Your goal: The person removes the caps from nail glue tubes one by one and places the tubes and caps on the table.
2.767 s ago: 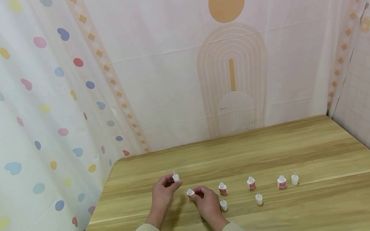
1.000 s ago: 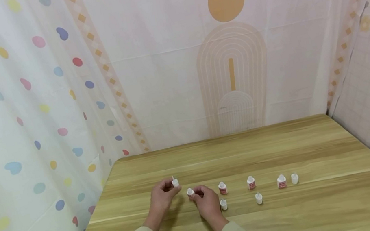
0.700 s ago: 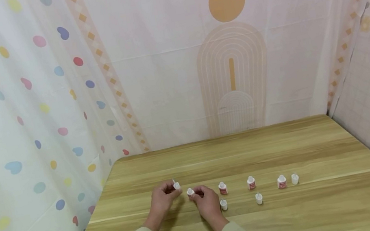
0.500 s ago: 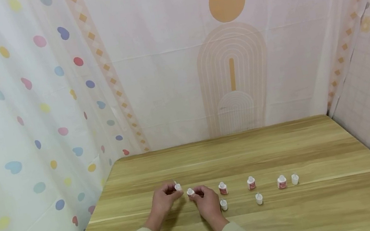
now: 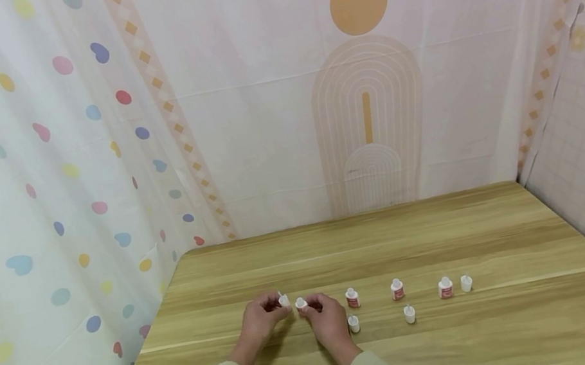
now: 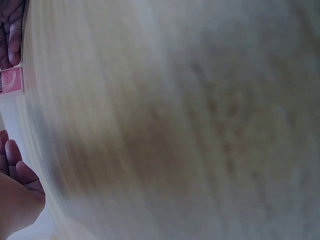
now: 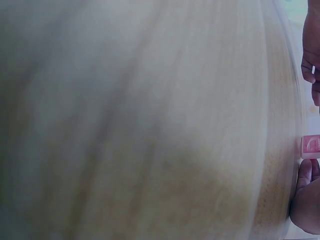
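In the head view my left hand (image 5: 260, 320) pinches a small white cap (image 5: 284, 302), its thin applicator stem pointing up. Just to the right, the fingers of my right hand (image 5: 328, 325) hold a small white bottle (image 5: 301, 305) with a pink-red label and a bare neck, upright at the table. Only a narrow gap separates cap and bottle. The left wrist view catches the bottle's pink label (image 6: 11, 80) at its left edge, my left hand (image 6: 21, 192) below it. From the right wrist, my right hand (image 7: 307, 197) shows against the bottle (image 7: 311, 146).
Three more labelled bottles stand uncapped in a row to the right, the nearest bottle (image 5: 352, 298) beside my right hand. Three white caps, such as the middle cap (image 5: 410, 314), sit stem up near them. Curtains hang behind the wooden table (image 5: 373, 240).
My left hand has come down and slightly right with the cap, from above and left of the bottle to right beside its neck. My right hand and the bottle stay in place.
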{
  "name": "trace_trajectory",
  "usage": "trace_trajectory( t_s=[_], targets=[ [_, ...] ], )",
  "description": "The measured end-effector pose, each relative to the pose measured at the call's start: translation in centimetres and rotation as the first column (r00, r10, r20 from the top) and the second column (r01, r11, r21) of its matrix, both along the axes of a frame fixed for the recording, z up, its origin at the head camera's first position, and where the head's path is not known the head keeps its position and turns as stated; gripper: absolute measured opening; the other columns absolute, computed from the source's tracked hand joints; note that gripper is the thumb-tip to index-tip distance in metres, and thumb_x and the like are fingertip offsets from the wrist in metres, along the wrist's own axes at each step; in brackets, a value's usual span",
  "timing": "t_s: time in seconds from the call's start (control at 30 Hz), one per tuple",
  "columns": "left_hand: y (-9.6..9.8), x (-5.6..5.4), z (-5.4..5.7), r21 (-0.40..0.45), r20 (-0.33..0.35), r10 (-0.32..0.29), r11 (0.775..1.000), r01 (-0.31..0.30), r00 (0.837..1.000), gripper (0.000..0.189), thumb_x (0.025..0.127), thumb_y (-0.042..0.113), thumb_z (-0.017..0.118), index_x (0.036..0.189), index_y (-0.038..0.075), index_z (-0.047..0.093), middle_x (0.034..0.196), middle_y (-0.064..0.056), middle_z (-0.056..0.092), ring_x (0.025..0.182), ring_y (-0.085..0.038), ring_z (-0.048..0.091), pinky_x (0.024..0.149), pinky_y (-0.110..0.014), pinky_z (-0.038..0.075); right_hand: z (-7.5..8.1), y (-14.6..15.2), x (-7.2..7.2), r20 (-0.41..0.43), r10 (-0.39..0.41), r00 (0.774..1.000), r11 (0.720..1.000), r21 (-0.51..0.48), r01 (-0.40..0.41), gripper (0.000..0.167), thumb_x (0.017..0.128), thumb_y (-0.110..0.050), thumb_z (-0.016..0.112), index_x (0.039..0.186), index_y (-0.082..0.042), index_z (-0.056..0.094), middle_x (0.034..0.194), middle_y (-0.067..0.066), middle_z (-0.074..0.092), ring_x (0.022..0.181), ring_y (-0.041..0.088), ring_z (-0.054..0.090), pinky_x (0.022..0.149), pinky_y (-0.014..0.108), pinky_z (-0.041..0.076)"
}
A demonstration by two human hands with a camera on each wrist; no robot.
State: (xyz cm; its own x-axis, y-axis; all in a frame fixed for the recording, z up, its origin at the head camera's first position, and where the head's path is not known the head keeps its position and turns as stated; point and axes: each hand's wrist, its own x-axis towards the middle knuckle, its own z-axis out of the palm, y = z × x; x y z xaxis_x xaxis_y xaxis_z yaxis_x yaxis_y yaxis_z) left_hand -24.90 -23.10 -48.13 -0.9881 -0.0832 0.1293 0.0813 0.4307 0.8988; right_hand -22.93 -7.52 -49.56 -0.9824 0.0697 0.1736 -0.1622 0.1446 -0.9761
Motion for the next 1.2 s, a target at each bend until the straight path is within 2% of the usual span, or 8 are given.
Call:
trace_trajectory(
  t_s=[0.2, 0.47, 0.6, 0.8, 1.03, 1.2],
  targets=[
    [0.03, 0.01, -0.35, -0.036, -0.012, -0.005, 0.999, 0.005, 1.0, 0.018, 0.079, -0.004, 0.079, 0.094, -0.005, 0.069, 0.083, -0.006, 0.066, 0.078, -0.014, 0.058, 0.067, -0.024, 0.048, -0.11, 0.0, -0.07, -0.001, -0.004, 1.0, 1.0, -0.005, 0.004, 0.003, 0.088, -0.002, 0.071, 0.092, -0.001, 0.071, 0.08, 0.003, 0.071, 0.076, 0.014, 0.067, 0.065, 0.026, 0.05],
    [-0.02, 0.03, -0.7, -0.058, 0.026, -0.011, 0.998, 0.013, 1.0, 0.016, 0.079, -0.004, 0.079, 0.092, -0.002, 0.07, 0.083, -0.002, 0.067, 0.079, -0.014, 0.058, 0.067, -0.024, 0.048, -0.06, -0.04, -0.13, 0.001, -0.022, 1.0, 0.999, 0.024, 0.022, 0.003, 0.088, -0.004, 0.072, 0.091, -0.003, 0.072, 0.079, 0.0, 0.069, 0.075, 0.011, 0.062, 0.066, 0.027, 0.049],
    [-0.1, 0.1, -0.85, -0.078, 0.017, -0.025, 0.997, 0.026, 1.0, 0.016, 0.079, -0.004, 0.079, 0.092, -0.003, 0.07, 0.084, -0.003, 0.068, 0.078, -0.014, 0.059, 0.067, -0.025, 0.049, -0.01, -0.04, -0.09, 0.006, -0.023, 1.0, 0.999, 0.029, 0.023, 0.003, 0.088, -0.003, 0.073, 0.091, -0.004, 0.072, 0.08, 0.0, 0.069, 0.076, 0.011, 0.062, 0.066, 0.027, 0.05],
    [-0.18, 0.22, -0.87, -0.112, -0.001, -0.044, 0.993, 0.044, 0.999, 0.015, 0.078, -0.004, 0.079, 0.089, -0.002, 0.069, 0.081, -0.002, 0.067, 0.076, -0.014, 0.058, 0.068, -0.027, 0.049, 0.05, -0.05, -0.02, 0.014, -0.016, 1.0, 1.0, 0.02, 0.016, 0.003, 0.089, -0.004, 0.072, 0.092, -0.004, 0.072, 0.08, 0.0, 0.07, 0.076, 0.012, 0.064, 0.067, 0.028, 0.05],
    [-0.08, 0.33, -0.87, -0.166, 0.021, -0.057, 0.984, 0.06, 0.998, 0.012, 0.08, 0.0, 0.079, 0.089, 0.0, 0.07, 0.081, -0.001, 0.067, 0.076, -0.015, 0.058, 0.069, -0.03, 0.05, -0.06, -0.06, 0.0, 0.024, -0.013, 1.0, 1.0, 0.005, 0.013, 0.003, 0.09, -0.005, 0.071, 0.093, -0.003, 0.071, 0.08, -0.001, 0.07, 0.075, 0.009, 0.063, 0.066, 0.027, 0.05],
    [-0.02, 0.52, -0.72, -0.174, 0.024, -0.066, 0.982, 0.069, 0.998, 0.014, 0.081, 0.0, 0.079, 0.091, 0.0, 0.07, 0.082, -0.002, 0.067, 0.077, -0.014, 0.059, 0.069, -0.029, 0.05, -0.11, 0.01, -0.1, 0.029, -0.001, 1.0, 1.0, 0.0, 0.001, 0.003, 0.09, -0.005, 0.072, 0.093, -0.004, 0.071, 0.081, 0.0, 0.07, 0.077, 0.01, 0.063, 0.067, 0.027, 0.05]
  ],
)
